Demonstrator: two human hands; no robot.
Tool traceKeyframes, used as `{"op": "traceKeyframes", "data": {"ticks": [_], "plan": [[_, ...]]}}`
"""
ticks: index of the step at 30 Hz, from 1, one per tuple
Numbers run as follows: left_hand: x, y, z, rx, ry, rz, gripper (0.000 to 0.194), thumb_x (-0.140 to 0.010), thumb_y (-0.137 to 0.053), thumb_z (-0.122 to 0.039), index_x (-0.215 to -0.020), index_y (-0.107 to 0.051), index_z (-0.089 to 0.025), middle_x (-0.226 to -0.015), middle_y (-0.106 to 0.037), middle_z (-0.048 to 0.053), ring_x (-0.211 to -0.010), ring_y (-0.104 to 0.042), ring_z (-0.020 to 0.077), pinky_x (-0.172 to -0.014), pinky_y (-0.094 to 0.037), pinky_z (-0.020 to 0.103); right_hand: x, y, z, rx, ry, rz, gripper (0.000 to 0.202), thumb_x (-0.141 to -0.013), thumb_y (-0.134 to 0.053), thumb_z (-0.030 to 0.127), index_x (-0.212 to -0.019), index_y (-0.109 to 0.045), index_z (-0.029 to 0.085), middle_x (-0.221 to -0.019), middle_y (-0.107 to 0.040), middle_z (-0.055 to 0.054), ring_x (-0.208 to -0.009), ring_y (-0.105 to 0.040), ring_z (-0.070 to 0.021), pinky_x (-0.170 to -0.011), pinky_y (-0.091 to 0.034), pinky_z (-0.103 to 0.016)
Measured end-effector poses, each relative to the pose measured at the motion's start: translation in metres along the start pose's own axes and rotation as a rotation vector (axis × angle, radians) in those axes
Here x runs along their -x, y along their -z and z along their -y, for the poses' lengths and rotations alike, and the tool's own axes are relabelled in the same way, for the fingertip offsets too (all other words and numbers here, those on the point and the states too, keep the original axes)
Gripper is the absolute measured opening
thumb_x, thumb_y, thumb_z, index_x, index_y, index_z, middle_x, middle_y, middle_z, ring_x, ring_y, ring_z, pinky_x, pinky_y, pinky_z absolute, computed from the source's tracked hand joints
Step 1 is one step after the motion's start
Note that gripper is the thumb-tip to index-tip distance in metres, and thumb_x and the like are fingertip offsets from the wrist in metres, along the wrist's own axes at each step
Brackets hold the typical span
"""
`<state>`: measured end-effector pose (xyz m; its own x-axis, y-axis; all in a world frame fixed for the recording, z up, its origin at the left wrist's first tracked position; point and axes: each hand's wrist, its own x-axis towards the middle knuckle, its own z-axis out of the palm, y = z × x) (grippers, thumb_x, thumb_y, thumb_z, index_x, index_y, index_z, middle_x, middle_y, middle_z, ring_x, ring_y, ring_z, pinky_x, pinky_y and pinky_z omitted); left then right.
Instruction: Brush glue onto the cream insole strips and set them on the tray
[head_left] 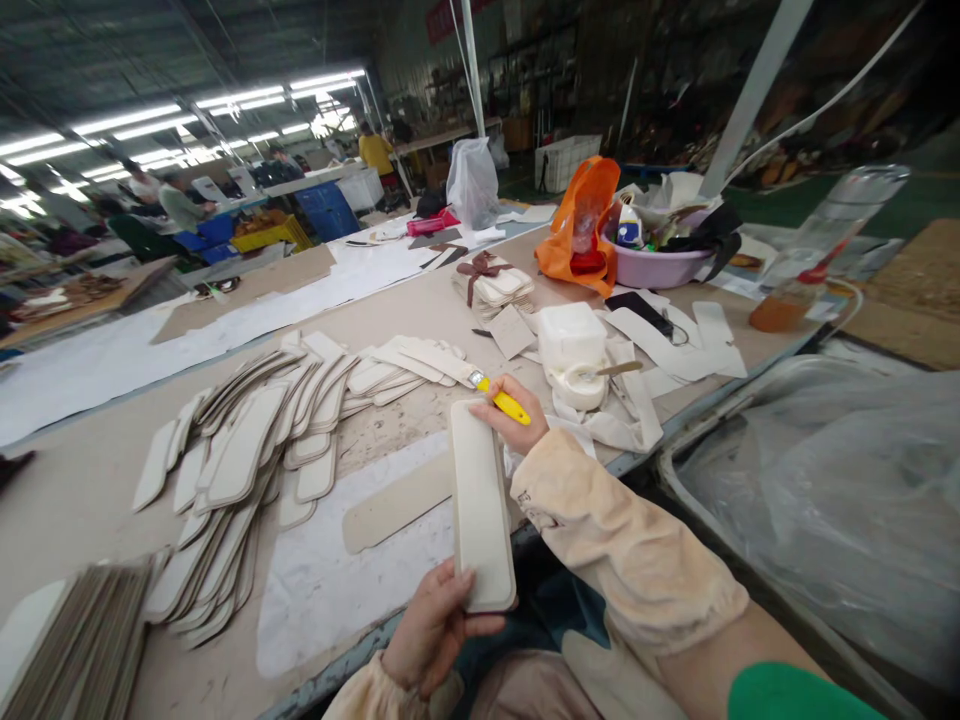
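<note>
Panel (482,510) location: held up at the near edge of the surface (420,430), its far end over the surface and its near end out past the edge. Surface: carries a white sheet (300,600) by the near edge, overlapping pale strips (247,440) to its left, and one flat piece (397,505) on the sheet, just beside the panel. Long axis of panel: runs away from the body, between the hands. Left hand (439,630): at the near end, fingers clamped on the panel, thumb on the face. Right hand (517,415): at the far end, nearer the white tub (574,335), fingers closed on the yellow brush (510,402) and touching the panel. Brush: bristle end points left, beyond the panel's far end.
</note>
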<state>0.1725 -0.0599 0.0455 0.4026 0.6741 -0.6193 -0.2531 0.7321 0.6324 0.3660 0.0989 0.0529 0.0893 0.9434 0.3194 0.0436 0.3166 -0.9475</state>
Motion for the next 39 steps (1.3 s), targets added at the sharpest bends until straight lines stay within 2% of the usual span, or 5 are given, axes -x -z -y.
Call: {"op": "traceKeyframes", "data": {"ticks": [2, 7, 30, 35, 39], "plan": [[0.000, 0.001, 0.000, 0.008, 0.011, 0.008, 0.049, -0.072, -0.072, -0.043, -0.106, -0.064, -0.007, -0.093, -0.070, 0.018, -0.084, -0.069, 0.0282, -0.060, -0.057, 0.027, 0.000, 0.000, -0.002, -0.022, -0.003, 0.004, 0.031, -0.074, -0.067, 0.044, -0.083, -0.045, 0.024, -0.061, -0.042, 0.007, -0.052, -0.038, -0.0107, -0.049, -0.031, -0.022], [-0.001, 0.002, 0.005, -0.078, -0.010, 0.003, 0.045, -0.071, -0.074, -0.034, -0.106, -0.064, -0.007, -0.093, -0.070, 0.017, -0.080, -0.068, 0.0221, -0.059, -0.055, 0.021, -0.001, -0.002, -0.005, -0.017, 0.016, -0.021, 0.031, -0.075, -0.067, 0.043, -0.082, -0.045, 0.024, -0.060, -0.041, 0.007, -0.052, -0.037, -0.0108, -0.050, -0.031, -0.023], [0.011, 0.021, 0.009, -0.096, 0.002, 0.024, 0.037, -0.080, -0.066, -0.031, -0.107, -0.062, -0.006, -0.090, -0.068, 0.016, -0.078, -0.067, 0.0192, -0.057, -0.055, 0.018, 0.009, -0.011, -0.010, 0.076, 0.037, 0.018, 0.027, -0.077, -0.065, 0.041, -0.083, -0.046, 0.023, -0.064, -0.046, 0.007, -0.054, -0.040, -0.0106, -0.052, -0.034, -0.021], [0.017, 0.031, 0.001, -0.154, -0.045, -0.051, 0.038, -0.079, -0.066, -0.033, -0.108, -0.061, -0.008, -0.084, -0.066, 0.011, -0.070, -0.064, 0.0145, -0.054, -0.052, 0.016, 0.010, -0.012, -0.010, 0.155, 0.045, 0.036, 0.025, -0.078, -0.063, 0.040, -0.084, -0.046, 0.023, -0.067, -0.048, 0.006, -0.056, -0.043, -0.0115, -0.054, -0.036, -0.022], [0.017, 0.055, -0.017, -0.329, -0.119, -0.184, 0.037, -0.075, -0.069, -0.039, -0.098, -0.061, -0.011, -0.077, -0.063, 0.005, -0.062, -0.057, 0.0106, -0.045, -0.045, 0.014, 0.012, -0.012, -0.014, 0.315, 0.067, 0.082, 0.018, -0.079, -0.060, 0.035, -0.084, -0.047, 0.022, -0.066, -0.051, 0.004, -0.056, -0.047, -0.0128, -0.057, -0.038, -0.023]]}}
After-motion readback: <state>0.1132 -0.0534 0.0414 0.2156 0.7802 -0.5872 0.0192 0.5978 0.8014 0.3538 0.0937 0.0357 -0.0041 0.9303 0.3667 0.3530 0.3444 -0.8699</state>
